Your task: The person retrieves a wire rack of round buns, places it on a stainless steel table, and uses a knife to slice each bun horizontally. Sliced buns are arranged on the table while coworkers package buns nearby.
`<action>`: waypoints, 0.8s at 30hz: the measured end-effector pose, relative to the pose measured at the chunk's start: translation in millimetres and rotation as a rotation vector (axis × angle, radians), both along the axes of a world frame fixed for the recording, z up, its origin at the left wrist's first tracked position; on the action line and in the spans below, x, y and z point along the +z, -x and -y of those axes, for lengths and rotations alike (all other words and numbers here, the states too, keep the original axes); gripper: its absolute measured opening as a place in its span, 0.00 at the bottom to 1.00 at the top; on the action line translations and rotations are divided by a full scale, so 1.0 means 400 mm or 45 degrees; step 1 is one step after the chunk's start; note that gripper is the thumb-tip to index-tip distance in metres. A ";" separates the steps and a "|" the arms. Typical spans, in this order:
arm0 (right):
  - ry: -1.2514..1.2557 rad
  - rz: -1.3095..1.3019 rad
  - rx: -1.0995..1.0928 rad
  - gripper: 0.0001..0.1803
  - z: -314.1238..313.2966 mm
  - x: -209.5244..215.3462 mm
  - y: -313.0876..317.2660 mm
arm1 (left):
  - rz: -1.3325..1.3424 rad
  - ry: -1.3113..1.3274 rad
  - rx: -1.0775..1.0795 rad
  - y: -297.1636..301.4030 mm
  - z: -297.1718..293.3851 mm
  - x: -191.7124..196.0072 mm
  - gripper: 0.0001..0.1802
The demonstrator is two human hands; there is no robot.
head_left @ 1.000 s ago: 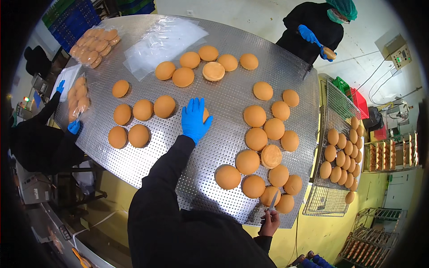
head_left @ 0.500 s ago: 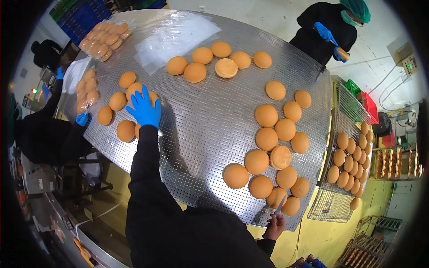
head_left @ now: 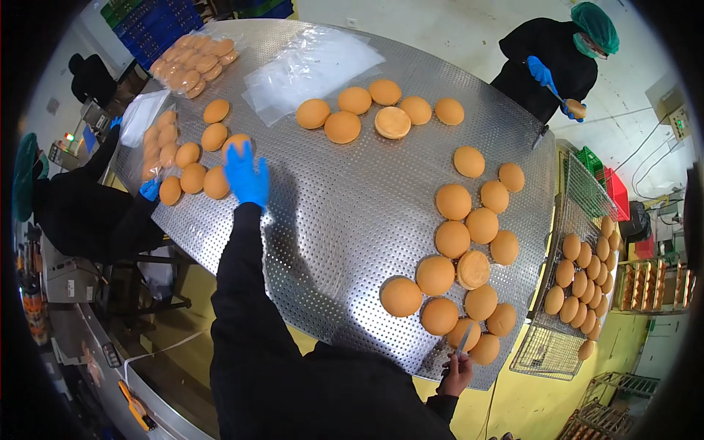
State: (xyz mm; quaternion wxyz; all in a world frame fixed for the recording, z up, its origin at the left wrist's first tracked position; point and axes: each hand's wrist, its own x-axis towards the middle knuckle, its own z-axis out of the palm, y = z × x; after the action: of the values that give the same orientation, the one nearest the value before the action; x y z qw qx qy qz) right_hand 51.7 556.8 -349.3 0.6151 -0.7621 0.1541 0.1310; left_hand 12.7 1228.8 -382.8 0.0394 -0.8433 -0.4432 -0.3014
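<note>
Stretched over the left part of the table, my left hand (head_left: 248, 176) wears a blue glove, its fingers extended and partly blurred. The fingertips overlap a round brown bun (head_left: 236, 142); another bun (head_left: 216, 182) lies right beside the palm. Several more buns (head_left: 188, 155) are grouped to its left. At the table's near right edge, my bare right hand (head_left: 456, 375) is closed on a small knife (head_left: 464, 339), blade pointing up and away over a bun (head_left: 462, 334). Loose buns (head_left: 452, 202) spread along the right side, one of them (head_left: 473, 270) showing a paler, flat face.
The perforated metal table (head_left: 345, 198) carries clear plastic bags (head_left: 315, 70) and a bag of buns (head_left: 194, 64) at the far side. A co-worker's gloved hand (head_left: 150, 189) is by bagged buns (head_left: 160, 143) at left. Another person (head_left: 546, 66) stands far right. Wire racks (head_left: 546, 352) hold buns on the right.
The buns near my left hand now sit closer together, farther left and up the table. My left hand has shifted slightly; the right still grips the knife. The whole view has shifted a little.
</note>
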 end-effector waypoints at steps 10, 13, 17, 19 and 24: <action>0.147 0.046 0.034 0.04 0.041 0.039 0.010 | -0.280 0.160 -0.428 -0.526 0.066 -0.051 0.37; 0.207 0.011 -0.054 0.03 0.065 0.037 0.035 | -0.182 0.210 -0.388 -0.552 0.121 -0.093 0.35; 0.183 -0.022 -0.116 0.03 0.067 0.023 0.053 | -0.271 0.138 -0.322 -0.487 0.187 -0.115 0.36; 0.192 -0.048 -0.134 0.03 0.066 0.026 0.052 | -0.367 0.062 -0.148 -0.451 0.150 -0.101 0.36; 0.238 -0.120 -0.183 0.07 0.083 0.035 0.066 | -0.382 0.188 -0.008 -0.524 0.065 0.039 0.38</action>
State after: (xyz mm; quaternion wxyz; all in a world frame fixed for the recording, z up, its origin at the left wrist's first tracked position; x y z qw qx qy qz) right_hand 25.2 523.7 -335.4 0.5412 -0.7961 0.2486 0.1072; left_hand 222.3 1202.8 -367.3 0.0421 -0.8809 -0.4507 -0.1387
